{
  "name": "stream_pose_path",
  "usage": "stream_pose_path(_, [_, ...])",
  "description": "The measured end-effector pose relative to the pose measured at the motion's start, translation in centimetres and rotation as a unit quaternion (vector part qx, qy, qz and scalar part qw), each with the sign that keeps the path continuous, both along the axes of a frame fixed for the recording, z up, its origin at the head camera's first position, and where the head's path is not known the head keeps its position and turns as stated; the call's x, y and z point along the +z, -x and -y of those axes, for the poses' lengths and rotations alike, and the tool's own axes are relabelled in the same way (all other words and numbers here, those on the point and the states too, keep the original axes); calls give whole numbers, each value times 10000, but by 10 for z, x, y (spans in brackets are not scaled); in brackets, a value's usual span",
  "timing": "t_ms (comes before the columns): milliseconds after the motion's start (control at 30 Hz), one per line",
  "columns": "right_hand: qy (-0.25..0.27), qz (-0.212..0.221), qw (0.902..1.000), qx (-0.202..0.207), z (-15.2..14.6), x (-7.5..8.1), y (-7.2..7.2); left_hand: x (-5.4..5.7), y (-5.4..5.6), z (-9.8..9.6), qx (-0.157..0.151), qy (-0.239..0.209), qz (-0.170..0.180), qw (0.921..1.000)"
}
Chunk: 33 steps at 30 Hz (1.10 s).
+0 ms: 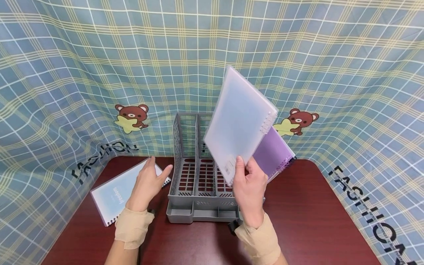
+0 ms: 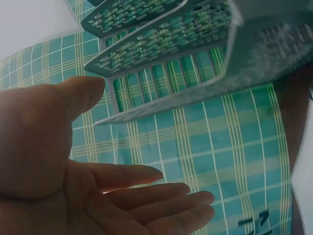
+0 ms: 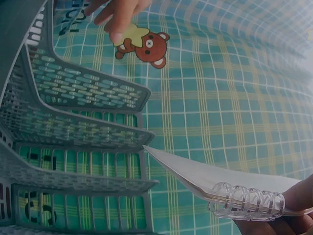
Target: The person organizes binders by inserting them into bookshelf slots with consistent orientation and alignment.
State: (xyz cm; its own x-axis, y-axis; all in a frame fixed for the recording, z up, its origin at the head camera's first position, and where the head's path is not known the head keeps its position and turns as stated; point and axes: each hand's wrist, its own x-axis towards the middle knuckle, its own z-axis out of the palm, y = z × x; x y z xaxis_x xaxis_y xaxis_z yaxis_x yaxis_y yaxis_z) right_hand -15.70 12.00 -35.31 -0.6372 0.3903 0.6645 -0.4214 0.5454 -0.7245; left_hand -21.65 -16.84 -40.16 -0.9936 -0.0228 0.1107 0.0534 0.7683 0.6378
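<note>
My right hand (image 1: 250,187) grips a loose-leaf notebook with a frosted cover (image 1: 240,114) by its lower corner, thumb on the near face. It is raised and tilted over the right part of a grey desktop file rack (image 1: 205,200). Clear binding rings (image 3: 244,200) line one edge in the right wrist view. My left hand (image 1: 149,184) holds nothing, fingers extended and thumb apart, over a light blue spiral notebook (image 1: 112,191) on the table. The left wrist view shows that hand (image 2: 98,196) beside the rack's side panel.
A purple notebook (image 1: 275,152) lies partly hidden behind the held one, right of the rack. Small front trays (image 1: 180,211) run along the rack's base. Checked cloth (image 1: 185,55) surrounds the dark red table (image 1: 308,221) at the back and sides.
</note>
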Motion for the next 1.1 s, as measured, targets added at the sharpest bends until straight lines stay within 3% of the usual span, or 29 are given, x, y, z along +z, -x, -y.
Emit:
stream_pose_path(400, [29,182,9988,-460,-19,-14,0,2,39,-30,-5,-499,244,9985])
stream_pose_path(567, [32,278,9984,-494,-23,-20,0,-1,54,-36,22,-651,161,9977])
stream_pose_path(1100, [34,397,9968,-687,-26,-40,14,-1,78,-48,329,-923,-405,9944])
